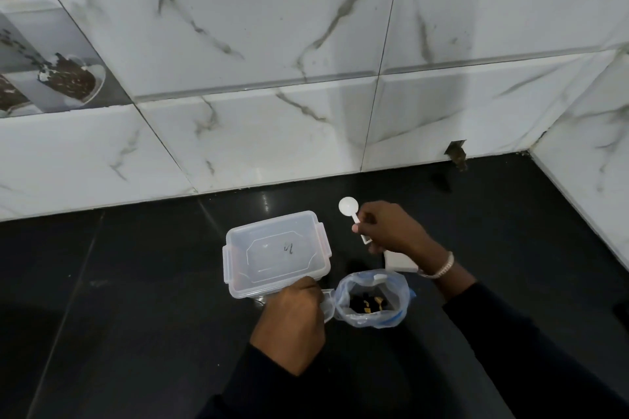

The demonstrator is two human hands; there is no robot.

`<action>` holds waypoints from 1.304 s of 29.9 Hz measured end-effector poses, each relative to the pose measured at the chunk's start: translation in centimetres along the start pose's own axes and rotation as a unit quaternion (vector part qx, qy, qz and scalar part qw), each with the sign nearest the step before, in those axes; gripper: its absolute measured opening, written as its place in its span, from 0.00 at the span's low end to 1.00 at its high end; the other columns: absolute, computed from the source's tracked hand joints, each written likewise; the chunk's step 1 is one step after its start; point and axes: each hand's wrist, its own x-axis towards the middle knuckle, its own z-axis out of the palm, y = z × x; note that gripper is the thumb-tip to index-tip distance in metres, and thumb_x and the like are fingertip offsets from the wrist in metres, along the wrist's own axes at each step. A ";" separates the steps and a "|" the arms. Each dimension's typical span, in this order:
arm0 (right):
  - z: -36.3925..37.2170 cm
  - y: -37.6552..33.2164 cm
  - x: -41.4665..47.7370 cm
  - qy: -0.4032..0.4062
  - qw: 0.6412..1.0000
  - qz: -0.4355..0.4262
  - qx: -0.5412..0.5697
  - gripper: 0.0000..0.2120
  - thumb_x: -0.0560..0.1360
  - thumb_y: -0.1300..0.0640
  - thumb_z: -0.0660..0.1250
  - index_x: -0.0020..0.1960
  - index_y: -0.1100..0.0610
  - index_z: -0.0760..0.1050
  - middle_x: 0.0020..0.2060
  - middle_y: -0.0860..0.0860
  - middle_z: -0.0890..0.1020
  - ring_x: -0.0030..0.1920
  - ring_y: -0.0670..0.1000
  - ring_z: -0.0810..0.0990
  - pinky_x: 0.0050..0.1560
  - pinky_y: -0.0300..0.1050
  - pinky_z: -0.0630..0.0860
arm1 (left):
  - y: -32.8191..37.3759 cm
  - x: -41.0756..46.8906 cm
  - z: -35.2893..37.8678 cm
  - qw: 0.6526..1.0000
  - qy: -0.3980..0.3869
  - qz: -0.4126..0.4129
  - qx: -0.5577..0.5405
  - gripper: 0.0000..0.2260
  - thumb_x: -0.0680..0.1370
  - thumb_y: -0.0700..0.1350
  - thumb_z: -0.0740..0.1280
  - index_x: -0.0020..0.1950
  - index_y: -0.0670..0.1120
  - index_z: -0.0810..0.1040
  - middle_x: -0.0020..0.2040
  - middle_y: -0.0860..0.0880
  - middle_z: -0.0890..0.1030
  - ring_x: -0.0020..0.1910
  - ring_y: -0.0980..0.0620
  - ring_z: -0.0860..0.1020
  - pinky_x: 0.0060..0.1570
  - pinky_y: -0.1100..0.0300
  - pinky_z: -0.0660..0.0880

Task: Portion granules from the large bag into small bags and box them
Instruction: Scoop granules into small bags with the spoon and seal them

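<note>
A clear plastic box (275, 248) with its clip lid on stands on the black counter (136, 282). To its right front sits an open clear bag (372, 299) with dark and yellowish granules inside. My left hand (294, 313) grips the bag's left rim, right beside the box's near corner. My right hand (391, 228) is raised behind the bag and pinches the handle of a white plastic scoop (347, 206), whose round bowl points away toward the wall. A white flat object (400, 262) lies partly hidden under my right wrist.
A marble-patterned tiled wall (306, 112) rises right behind the counter and turns a corner at the right (578, 180). A small hole in the wall (457, 151) sits at counter level on the right.
</note>
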 end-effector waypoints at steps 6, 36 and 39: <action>-4.2 -1.0 -9.6 -0.078 0.996 -0.013 -0.046 0.04 0.75 0.59 0.72 0.46 0.53 0.85 0.33 0.48 0.85 0.30 0.40 0.82 0.31 0.30 0.74 | -0.1 -0.9 2.0 0.999 -0.024 0.023 0.016 0.13 0.76 0.41 0.61 0.57 0.46 0.81 0.65 0.55 0.74 0.56 0.53 0.79 0.55 0.60 0.75; 5.6 3.6 -8.0 -0.013 0.990 0.062 -0.124 0.14 0.78 0.57 0.63 0.33 0.54 0.75 0.29 0.47 0.76 0.30 0.44 0.75 0.33 0.33 0.68 | -0.3 5.5 8.4 0.992 -0.097 -0.046 -0.073 0.11 0.76 0.43 0.64 0.57 0.46 0.79 0.58 0.49 0.79 0.58 0.49 0.77 0.61 0.55 0.75; 4.7 4.6 -8.2 0.006 0.996 0.090 -0.029 0.22 0.75 0.62 0.63 0.23 0.53 0.64 0.21 0.47 0.68 0.21 0.43 0.67 0.28 0.33 0.64 | 0.2 5.7 8.0 0.993 -0.085 -0.004 -0.082 0.10 0.77 0.42 0.64 0.57 0.45 0.80 0.59 0.49 0.78 0.58 0.51 0.77 0.60 0.57 0.75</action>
